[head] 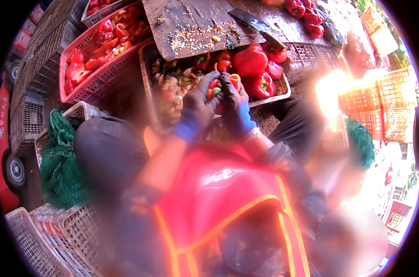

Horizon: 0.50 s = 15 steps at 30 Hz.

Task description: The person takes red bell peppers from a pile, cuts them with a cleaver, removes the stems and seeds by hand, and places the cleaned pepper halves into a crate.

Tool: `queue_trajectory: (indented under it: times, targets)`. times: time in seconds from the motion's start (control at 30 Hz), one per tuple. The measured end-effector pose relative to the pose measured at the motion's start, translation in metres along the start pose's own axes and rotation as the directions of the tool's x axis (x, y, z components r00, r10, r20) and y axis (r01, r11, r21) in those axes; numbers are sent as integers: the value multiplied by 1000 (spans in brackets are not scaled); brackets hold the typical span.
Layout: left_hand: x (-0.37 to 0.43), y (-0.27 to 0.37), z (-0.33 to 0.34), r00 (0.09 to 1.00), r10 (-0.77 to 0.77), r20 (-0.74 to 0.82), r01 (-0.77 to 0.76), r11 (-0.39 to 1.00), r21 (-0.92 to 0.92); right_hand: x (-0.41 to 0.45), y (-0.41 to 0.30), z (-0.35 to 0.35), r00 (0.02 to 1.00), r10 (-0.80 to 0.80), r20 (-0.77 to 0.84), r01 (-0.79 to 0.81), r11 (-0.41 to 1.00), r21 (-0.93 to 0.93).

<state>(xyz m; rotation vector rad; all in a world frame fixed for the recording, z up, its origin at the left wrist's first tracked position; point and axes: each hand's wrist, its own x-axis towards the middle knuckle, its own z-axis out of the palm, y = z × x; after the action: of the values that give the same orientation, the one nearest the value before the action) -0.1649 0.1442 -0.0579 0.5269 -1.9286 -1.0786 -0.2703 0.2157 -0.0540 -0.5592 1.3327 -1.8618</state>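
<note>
Both of my hands wear blue gloves with dark, dirty palms and fingers. My left hand (199,100) and my right hand (235,100) meet over a shallow crate (145,76) and hold a red bell pepper (214,86) between them. Its green stem part shows between the fingers; the rest is mostly covered. Beneath the left hand, pepper cores and scraps (171,93) fill the crate. Several whole red bell peppers (251,60) lie in its right part. Beyond the hands, a cleaver-like knife (252,22) rests on a wooden board (195,20) strewn with seeds.
At left stands a pink crate (88,88) of cut red peppers. A green mesh bag (62,166) hangs over a crate beside my left knee. Stacked plastic crates (379,104) stand at right in strong glare. More whole peppers (308,17) lie on the board's far right.
</note>
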Motion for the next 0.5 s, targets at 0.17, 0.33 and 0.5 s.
queue_trajectory:
  times: [0.17, 0.33, 0.5]
  targets:
    - [-11, -36, 13, 851, -513, -111, 375, 741, -557, -20, 4, 17, 1000, -7, 17, 7, 1000, 17]
    - [7, -39, -18, 726, -687, -18, 374, 417, -828, -21, -24, -15, 974, 204, 104, -176, 958, -228]
    - [-5, -43, -20, 736, -674, -63, 394, 503, -769, 53, -63, -14, 608, -319, 727, 794, 228, -564]
